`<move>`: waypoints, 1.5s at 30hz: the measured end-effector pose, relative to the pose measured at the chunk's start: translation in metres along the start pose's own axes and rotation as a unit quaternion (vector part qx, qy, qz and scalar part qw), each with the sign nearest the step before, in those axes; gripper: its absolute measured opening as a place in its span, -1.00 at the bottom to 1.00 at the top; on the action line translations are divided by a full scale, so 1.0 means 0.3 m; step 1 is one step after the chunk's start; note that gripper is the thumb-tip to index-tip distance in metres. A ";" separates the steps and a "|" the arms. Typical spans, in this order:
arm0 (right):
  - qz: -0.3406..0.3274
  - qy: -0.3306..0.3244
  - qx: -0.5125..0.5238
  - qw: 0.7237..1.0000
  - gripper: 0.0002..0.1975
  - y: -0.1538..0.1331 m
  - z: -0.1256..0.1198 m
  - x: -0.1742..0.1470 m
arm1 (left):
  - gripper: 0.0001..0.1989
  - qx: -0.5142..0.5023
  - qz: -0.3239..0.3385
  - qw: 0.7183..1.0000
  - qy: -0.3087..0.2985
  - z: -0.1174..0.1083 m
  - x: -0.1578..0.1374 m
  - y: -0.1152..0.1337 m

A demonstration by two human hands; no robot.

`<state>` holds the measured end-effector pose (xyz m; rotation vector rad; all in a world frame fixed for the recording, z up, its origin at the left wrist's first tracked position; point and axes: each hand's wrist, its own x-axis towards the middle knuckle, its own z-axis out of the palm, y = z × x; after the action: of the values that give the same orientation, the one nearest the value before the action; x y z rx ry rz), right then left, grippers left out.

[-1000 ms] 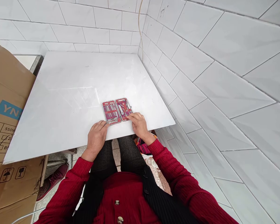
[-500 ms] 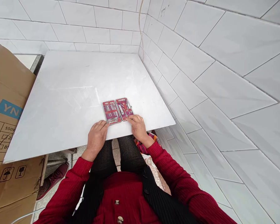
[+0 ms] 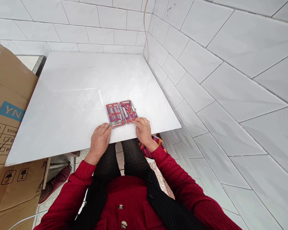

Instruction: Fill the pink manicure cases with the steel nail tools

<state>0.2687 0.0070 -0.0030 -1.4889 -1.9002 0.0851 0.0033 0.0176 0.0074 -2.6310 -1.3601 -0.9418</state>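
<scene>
An open manicure set case (image 3: 124, 111) lies on the white tabletop (image 3: 69, 76), close to its front edge. Its two halves are spread side by side, with a red lining and metal tools strapped in. The left half holds several slim tools and what look like nail clippers; scissors show in the right half. My left hand (image 3: 100, 138) has its fingers closed at the case's near left corner. Bent fingers of my right hand (image 3: 143, 129) pinch the near right edge. Its thumb is partly hidden, and both fingertips are small in view.
A large cardboard box (image 3: 12, 83) stands against the table's left side. White tiled walls (image 3: 220, 95) border the back and right. A thin cable (image 3: 146, 32) hangs in the corner. Below the table on the left is a dark red shoe (image 3: 56, 183).
My right fingers have shifted slightly to the right along the case's near edge. My left hand and the case stay in almost the same place.
</scene>
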 end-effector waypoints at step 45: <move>-0.268 -0.376 -0.181 0.868 -0.83 -0.222 -0.049 0.394 | -0.65 0.012 -0.011 0.999 -0.044 -0.024 0.004 0.024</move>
<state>0.2122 0.0825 0.0956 -1.1625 -3.0546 0.0573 0.0057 0.0119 0.0158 -2.6755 -1.4126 -0.8158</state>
